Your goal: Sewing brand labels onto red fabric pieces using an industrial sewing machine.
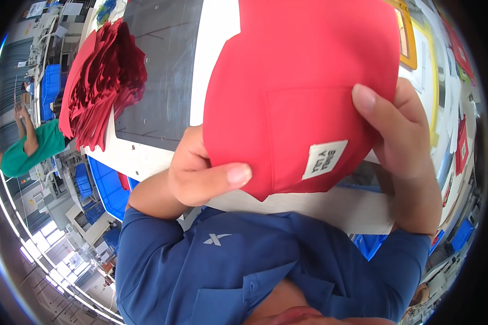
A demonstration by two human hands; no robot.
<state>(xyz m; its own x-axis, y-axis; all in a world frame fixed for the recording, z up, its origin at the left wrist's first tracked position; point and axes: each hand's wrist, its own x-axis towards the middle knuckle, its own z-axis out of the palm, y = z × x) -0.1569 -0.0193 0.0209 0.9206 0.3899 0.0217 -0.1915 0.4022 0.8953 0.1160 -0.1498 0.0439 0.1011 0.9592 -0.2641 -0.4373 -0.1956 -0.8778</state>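
Note:
A red fabric piece (303,59) with a stitched pocket is held up in front of me, over the work table. A small white label (324,159) sits near the pocket's lower right edge. My left hand (203,170) pinches the cloth's lower left side, thumb on top and the other fingers mostly behind it. My right hand (398,124) grips the right side, with its thumb pressed near the pocket's upper corner. Part of the cloth runs out past the top of the view.
A thick stack of red fabric pieces (104,86) lies at the table's left, beside a dark grey plate (157,70). A yellow frame (408,38) is at the far right. Blue bins (107,187) stand below the table edge. A person in green (32,149) is further left.

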